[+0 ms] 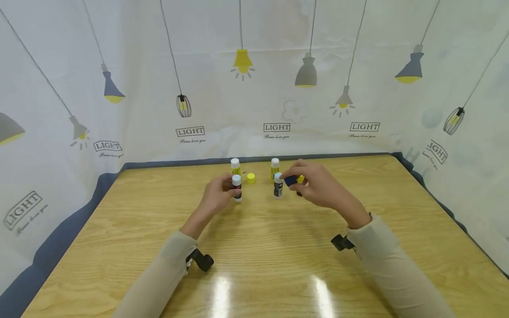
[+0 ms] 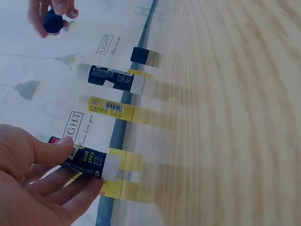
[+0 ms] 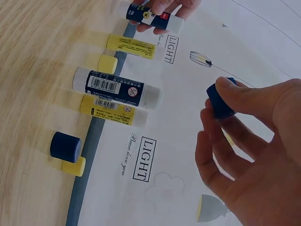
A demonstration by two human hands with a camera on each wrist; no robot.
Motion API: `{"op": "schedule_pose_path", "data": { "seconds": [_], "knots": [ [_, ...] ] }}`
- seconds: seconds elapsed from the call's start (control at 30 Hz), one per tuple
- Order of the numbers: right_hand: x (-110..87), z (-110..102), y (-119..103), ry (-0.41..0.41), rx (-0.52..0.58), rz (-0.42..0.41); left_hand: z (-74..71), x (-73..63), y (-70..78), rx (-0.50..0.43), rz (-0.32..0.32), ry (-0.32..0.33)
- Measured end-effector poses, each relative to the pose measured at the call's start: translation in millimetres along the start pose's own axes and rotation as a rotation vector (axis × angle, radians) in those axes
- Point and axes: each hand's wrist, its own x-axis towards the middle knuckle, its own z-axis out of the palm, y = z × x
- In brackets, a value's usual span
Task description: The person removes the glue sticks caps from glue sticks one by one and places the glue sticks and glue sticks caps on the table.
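Note:
My left hand (image 1: 216,194) grips a dark blue glue stick (image 2: 89,161) around its body, thumb on one side and fingers on the other. Its white top is uncapped, and its base is at the tabletop. In the right wrist view, a dark blue cap (image 3: 221,100) is pinched between the thumb and fingers of my right hand (image 1: 318,185). Beside that hand, a second dark blue glue stick (image 1: 278,190) stands upright and uncapped. Two yellow glue sticks, one on the left (image 1: 236,168) and one on the right (image 1: 275,166), stand upright behind the blue ones, also showing white tops.
A yellow cap (image 1: 251,178) lies between the two pairs of sticks. Another dark blue cap (image 3: 66,147) and a second yellow cap (image 3: 75,166) rest to the right, partly behind my right hand in the head view. A printed curtain (image 1: 278,97) rises behind the wooden table (image 1: 262,247).

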Motion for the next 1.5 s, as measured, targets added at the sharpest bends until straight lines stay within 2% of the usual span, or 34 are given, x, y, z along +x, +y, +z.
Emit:
{"op": "schedule_pose_path", "data": {
  "seconds": [0.23, 0.37, 0.57, 0.87, 1.1, 1.23, 1.33, 1.5],
  "knots": [
    [4.3, 4.0, -2.7, 0.043, -0.016, 0.035, -5.6, 1.1, -9.9, -0.015, -0.058, 0.022],
    [6.2, 7.4, -6.4, 0.017, 0.003, 0.022, -6.8, 2.9, -10.6, -0.017, -0.066, 0.031],
    [9.3, 16.4, -16.5, -0.017, 0.074, 0.023, -4.9, 5.8, -12.3, 0.005, -0.084, -0.004],
    [28.8, 31.1, -24.9, -0.030, 0.136, 0.011, -4.8, 5.4, -10.0, -0.009, -0.094, -0.016],
    [48.2, 37.2, -35.4, -0.026, 0.111, 0.003, -5.1, 4.2, -12.5, -0.022, -0.097, -0.015],
    [63.8, 46.7, -40.6, -0.068, 0.091, 0.087, -5.6, 4.9, -15.4, -0.010, -0.084, -0.003],
    [77.3, 61.6, -37.2, -0.123, 0.012, 0.164, -5.7, 5.1, -15.8, -0.016, -0.082, 0.000],
    [93.9, 93.6, -23.0, -0.174, -0.094, 0.213, -6.4, 4.4, -13.3, -0.026, -0.086, -0.009]
  ]
}}
